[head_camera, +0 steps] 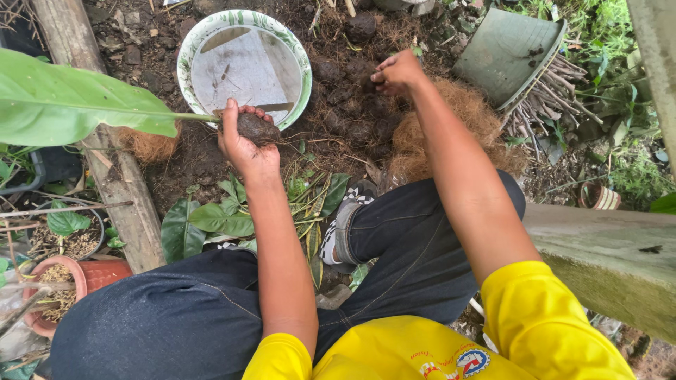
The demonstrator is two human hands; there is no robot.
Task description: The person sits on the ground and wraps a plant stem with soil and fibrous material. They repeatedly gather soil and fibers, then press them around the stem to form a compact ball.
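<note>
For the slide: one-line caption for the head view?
Left hand grips a plant's root ball beside a basin; right hand digs in soil.

A green pot (pixel 508 53) lies tipped beside sticks (pixel 549 98); a terracotta pot (pixel 95 276) stands left.

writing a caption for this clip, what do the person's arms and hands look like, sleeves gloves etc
Both arms are bare from the short yellow sleeves down. The left hand and right hand wear no gloves, and no watch or rings show. Soil smudges the fingers.
</note>
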